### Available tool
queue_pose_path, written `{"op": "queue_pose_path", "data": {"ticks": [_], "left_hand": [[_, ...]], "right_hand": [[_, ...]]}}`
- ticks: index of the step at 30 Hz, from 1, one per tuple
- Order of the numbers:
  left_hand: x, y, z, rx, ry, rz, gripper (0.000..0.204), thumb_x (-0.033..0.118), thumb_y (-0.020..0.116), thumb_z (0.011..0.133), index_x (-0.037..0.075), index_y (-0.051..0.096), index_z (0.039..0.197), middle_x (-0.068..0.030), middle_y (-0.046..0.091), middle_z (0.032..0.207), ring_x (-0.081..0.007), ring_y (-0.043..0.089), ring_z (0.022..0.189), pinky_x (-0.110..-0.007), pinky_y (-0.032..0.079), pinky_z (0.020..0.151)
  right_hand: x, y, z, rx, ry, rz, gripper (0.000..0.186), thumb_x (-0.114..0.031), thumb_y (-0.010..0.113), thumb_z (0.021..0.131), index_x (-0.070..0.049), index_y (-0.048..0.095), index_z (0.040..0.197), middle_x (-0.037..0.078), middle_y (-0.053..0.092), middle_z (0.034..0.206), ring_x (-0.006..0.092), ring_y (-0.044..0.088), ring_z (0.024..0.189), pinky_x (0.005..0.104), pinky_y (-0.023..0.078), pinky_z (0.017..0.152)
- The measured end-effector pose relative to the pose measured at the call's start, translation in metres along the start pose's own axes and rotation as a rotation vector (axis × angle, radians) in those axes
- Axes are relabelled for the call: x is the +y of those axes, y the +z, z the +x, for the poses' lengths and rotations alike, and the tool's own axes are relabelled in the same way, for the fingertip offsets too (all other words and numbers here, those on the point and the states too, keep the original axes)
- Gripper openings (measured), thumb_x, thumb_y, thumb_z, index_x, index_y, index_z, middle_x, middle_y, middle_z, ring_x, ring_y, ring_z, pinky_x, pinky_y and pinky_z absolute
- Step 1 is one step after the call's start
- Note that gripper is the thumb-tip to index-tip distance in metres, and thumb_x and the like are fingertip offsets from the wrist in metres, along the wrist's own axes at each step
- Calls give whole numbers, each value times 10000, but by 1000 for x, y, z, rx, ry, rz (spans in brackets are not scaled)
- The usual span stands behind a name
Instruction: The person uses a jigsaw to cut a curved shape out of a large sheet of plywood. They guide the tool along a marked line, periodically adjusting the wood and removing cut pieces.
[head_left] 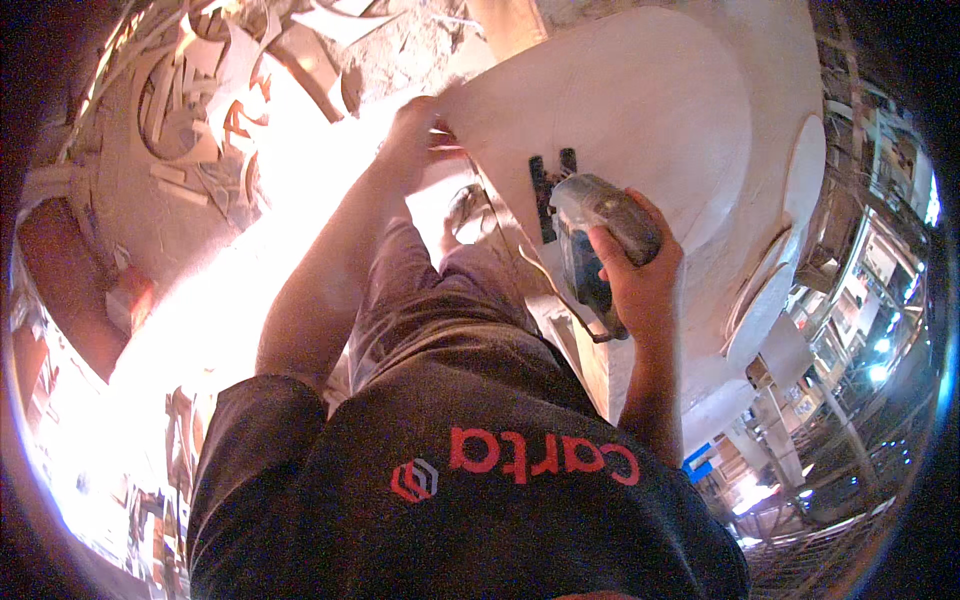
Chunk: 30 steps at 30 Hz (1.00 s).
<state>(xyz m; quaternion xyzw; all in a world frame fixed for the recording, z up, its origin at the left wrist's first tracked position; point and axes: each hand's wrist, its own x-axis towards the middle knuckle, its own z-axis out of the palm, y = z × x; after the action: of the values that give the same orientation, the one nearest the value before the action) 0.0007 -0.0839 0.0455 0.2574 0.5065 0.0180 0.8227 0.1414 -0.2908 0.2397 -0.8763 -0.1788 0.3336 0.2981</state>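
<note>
In my right hand [640,260] is a jigsaw [600,215], its grey body closed in by my fingers and thumb. The tool's dark base [543,198] rests on a large pale wooden sheet [640,100], close to the edge nearest me. The blade is hidden. Farther left along that same edge, my left hand [415,125] has its fingers curled at the sheet's border, partly washed out by glare. A dark cord [600,335] seems to hang from the rear of the jigsaw.
Curved wooden offcuts [185,100] litter the floor at the far left, next to a patch of strong sunlight. Rounded cut panels [765,290] lie along the right side of the sheet. Shelving and clutter [880,260] fill the far right.
</note>
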Motion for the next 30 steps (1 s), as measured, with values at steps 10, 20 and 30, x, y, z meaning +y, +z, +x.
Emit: {"op": "queue_pose_path", "data": {"ticks": [10, 20, 30], "left_hand": [[41, 26, 80, 26, 439, 1338, 798, 716, 536, 925, -42, 740, 1070, -259, 740, 1019, -379, 726, 1011, -468, 543, 920], [-19, 11, 45, -55, 319, 938, 672, 618, 583, 946, -26, 752, 1041, -204, 760, 951, -334, 746, 945, -439, 550, 881], [-100, 32, -33, 120, 400, 998, 671, 576, 801, 785, -15, 716, 1089, -207, 753, 1005, -337, 744, 954, -451, 569, 868]], "right_hand": [[13, 12, 13, -38, -67, 12, 506, -191, 838, 815, 20, 640, 1230, 194, 731, 1103, 296, 712, 1018, 390, 547, 918], [31, -10, -12, -148, -130, -91, 565, -147, 821, 838, -35, 606, 1348, 122, 733, 1116, 210, 707, 943, 341, 591, 786], [81, -48, -44, -261, -213, -208, 601, -155, 831, 824, -22, 589, 1358, 182, 690, 1250, 273, 672, 1137, 395, 524, 1008]]}}
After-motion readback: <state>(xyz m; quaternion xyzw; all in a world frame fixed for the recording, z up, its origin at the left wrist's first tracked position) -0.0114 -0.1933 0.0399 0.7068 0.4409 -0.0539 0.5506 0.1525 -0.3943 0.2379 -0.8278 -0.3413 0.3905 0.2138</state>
